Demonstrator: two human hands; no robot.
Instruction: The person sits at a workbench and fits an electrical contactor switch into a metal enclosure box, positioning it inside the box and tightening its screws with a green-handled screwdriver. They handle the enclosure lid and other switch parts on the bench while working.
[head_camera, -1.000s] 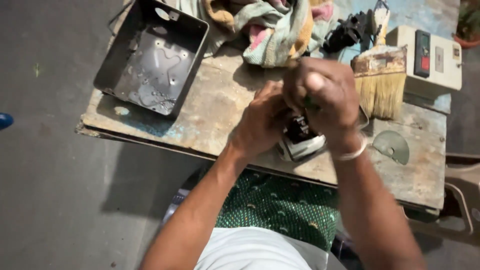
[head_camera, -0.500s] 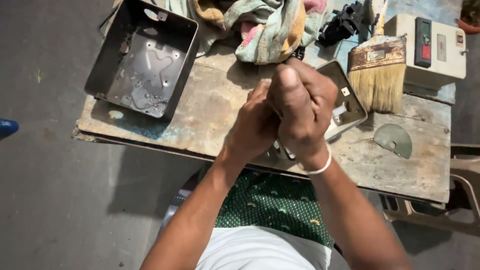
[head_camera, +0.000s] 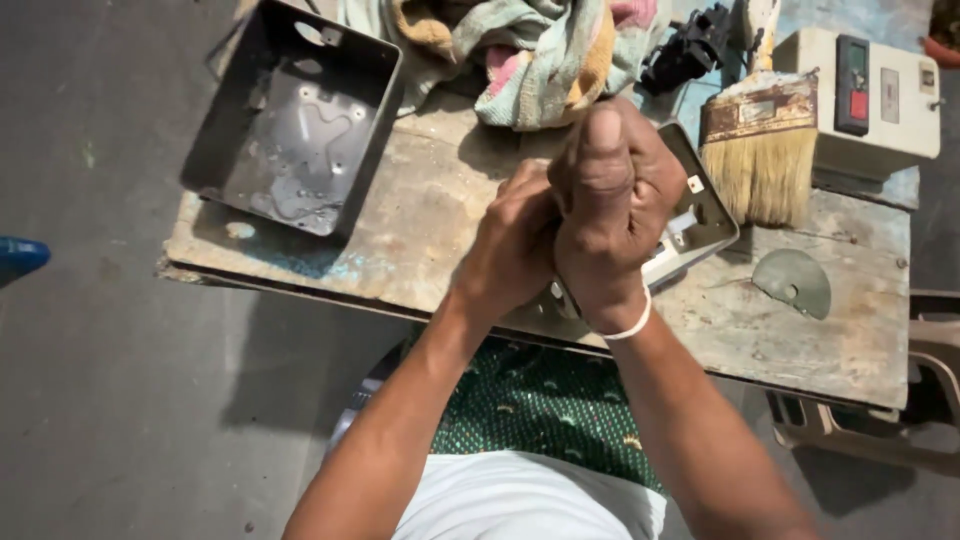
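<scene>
Both my hands are clasped together above a worn wooden table. My right hand is a tight fist with the thumb on top, closed around something hidden inside it. My left hand presses against the right one from the left and grips the near side of a grey metal housing. The housing is tilted, and only its right corner, with white inner parts, shows past my fingers. A white band circles my right wrist.
A dark open metal box sits at the table's left end. At the back lie a striped cloth, a black part, a paintbrush and a cream switch box. On the right is a grey disc.
My hands have risen and closed more tightly together. The grey housing has come up with them, its corner now sticking out to the right. The dark component seen under my hands is hidden.
</scene>
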